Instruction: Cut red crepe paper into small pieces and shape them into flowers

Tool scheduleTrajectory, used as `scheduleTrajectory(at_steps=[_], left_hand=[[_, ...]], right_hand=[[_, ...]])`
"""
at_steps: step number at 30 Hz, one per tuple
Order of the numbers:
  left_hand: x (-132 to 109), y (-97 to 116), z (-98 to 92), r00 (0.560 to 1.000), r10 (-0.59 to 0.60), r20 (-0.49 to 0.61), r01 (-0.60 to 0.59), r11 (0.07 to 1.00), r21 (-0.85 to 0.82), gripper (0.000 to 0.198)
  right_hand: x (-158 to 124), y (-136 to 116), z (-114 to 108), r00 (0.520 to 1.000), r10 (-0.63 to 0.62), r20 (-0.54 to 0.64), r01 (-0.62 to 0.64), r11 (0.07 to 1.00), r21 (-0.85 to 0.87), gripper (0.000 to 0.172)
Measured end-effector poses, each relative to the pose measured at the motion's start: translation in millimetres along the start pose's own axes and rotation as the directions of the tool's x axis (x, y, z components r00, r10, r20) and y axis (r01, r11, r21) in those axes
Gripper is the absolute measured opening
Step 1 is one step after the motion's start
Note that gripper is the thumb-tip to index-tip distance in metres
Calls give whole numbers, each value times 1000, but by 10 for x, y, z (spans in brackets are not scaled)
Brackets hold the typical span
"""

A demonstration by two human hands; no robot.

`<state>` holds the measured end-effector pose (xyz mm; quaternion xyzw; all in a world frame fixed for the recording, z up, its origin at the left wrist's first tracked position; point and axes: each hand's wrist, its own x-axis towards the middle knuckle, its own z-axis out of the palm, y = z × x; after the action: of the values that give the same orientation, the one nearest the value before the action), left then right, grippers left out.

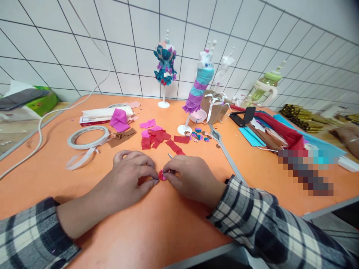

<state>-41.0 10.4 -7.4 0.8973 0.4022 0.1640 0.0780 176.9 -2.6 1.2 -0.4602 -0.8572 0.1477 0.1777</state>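
A small red and pink crepe paper flower is pinched between my two hands near the middle of the orange table. My left hand grips its left side with thumb and forefinger. From the right, my right hand pinches it too. A thin metallic tool sticks out above my right fingers; its kind is hidden by the hand. Just beyond lie several red crepe paper strips and pink pieces. Small coloured paper flowers are grouped at the right.
Two decorated dress forms, one teal and one blue-purple, stand behind. A tape roll lies left, near a white cable. A black phone stand, folded papers and a green-capped bottle are at right.
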Motion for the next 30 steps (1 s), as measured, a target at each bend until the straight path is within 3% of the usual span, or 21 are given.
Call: scheduleTrajectory(at_steps=[4,6,7,9,12,14,18,20,22,25,27,30], left_hand=[[-23,-12,-27,997,-17,-71,17,1000,-2,15],[-45,-15,-55,992,-9,-125,2,999,-52,14],[-55,-13,-70,989,3,-147,-17,995,-99,14],[-68,0,-96,986,6,-167,-46,972,-233,17],[-59,27,-114,989,-65,-135,1,905,-426,22],[-37,41,-118,989,-111,-101,46,864,-501,14],[5,50,-122,985,-157,-70,91,823,-561,14],[14,40,-119,982,-180,-54,117,808,-577,17],[17,20,-108,978,-206,-36,145,792,-593,18],[19,-9,-88,971,-240,-6,187,771,-609,20],[24,-14,-82,967,-254,4,202,762,-615,20],[33,4,-87,966,-257,16,212,759,-616,22]], right_hand=[[19,6,-8,999,36,16,-37,994,103,14],[36,21,-8,993,113,26,-116,952,283,11],[44,28,-13,984,166,64,-177,891,417,9],[59,37,-36,944,241,224,-329,663,673,9],[63,39,-76,861,224,458,-507,288,812,12],[57,33,-83,829,197,523,-554,156,818,14],[45,4,-45,821,133,556,-562,11,827,18],[42,-14,-30,822,132,553,-558,-6,830,22],[38,-30,-30,830,187,525,-540,33,841,26],[32,-45,-44,877,284,387,-451,213,867,23],[32,-52,-44,914,275,297,-383,348,856,22],[45,-58,-19,933,262,248,-346,454,821,23]])
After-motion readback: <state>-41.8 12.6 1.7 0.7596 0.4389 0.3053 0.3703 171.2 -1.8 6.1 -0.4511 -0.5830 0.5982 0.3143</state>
